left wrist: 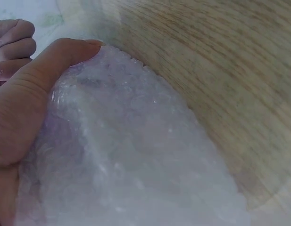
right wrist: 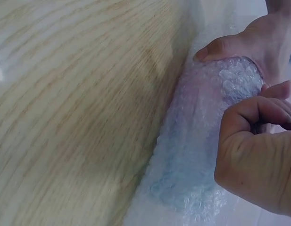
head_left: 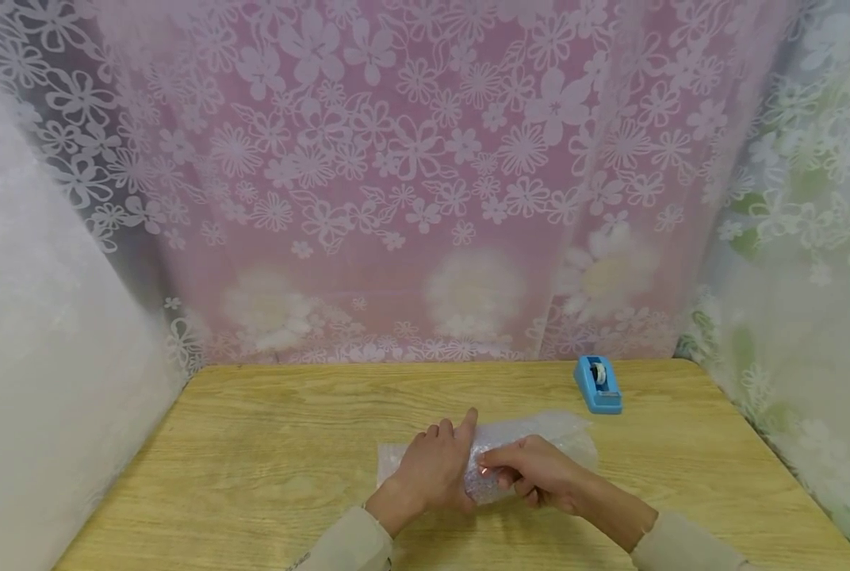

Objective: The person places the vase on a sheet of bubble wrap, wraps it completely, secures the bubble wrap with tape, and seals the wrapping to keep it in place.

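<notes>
A roll-shaped bundle of clear bubble wrap (head_left: 539, 432) lies across the table in front of me. My left hand (head_left: 435, 464) grips it near its left end, the thumb laid along the wrap, as the left wrist view also shows on the bubble wrap (left wrist: 136, 136). Close beside it, my right hand (head_left: 542, 476) has curled fingers with their tips at the wrap's surface. A small glint shows at those tips; whether they pinch anything is unclear. Through the bubble wrap (right wrist: 187, 141) in the right wrist view, faint pink and teal tints show; what lies inside is hidden.
A blue tape dispenser (head_left: 599, 386) with a roll in it stands at the back right of the wood-grain table (head_left: 275, 428). Flowered curtains (head_left: 411, 174) hang behind the table and along both sides.
</notes>
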Demonstrator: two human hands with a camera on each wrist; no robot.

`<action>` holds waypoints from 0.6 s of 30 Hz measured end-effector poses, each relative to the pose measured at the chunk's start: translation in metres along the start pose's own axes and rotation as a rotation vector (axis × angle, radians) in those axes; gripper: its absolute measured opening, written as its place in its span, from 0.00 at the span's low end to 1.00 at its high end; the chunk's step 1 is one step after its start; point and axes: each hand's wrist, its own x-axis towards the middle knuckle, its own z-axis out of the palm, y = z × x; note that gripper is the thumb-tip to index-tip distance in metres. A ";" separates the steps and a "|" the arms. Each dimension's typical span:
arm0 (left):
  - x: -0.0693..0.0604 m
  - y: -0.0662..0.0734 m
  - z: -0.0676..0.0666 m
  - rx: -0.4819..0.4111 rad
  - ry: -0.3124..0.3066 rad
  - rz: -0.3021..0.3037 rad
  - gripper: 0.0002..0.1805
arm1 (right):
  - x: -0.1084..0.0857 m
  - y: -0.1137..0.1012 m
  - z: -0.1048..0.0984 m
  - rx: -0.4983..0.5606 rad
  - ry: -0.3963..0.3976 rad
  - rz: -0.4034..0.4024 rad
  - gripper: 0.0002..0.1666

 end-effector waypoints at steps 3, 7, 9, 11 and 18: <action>-0.001 0.001 0.001 0.033 0.011 0.008 0.64 | -0.001 0.000 -0.001 -0.005 -0.017 0.000 0.17; -0.002 0.001 0.002 0.060 0.023 0.017 0.62 | -0.002 0.000 -0.002 -0.034 -0.021 0.007 0.18; -0.003 0.001 0.002 0.051 0.020 0.019 0.61 | -0.002 -0.001 -0.001 -0.059 -0.014 0.008 0.19; -0.003 0.001 0.002 0.036 0.018 0.021 0.61 | -0.003 -0.001 -0.001 -0.084 -0.007 0.006 0.20; -0.003 0.000 0.002 -0.009 0.008 0.012 0.57 | -0.003 -0.001 -0.002 -0.103 -0.007 0.009 0.21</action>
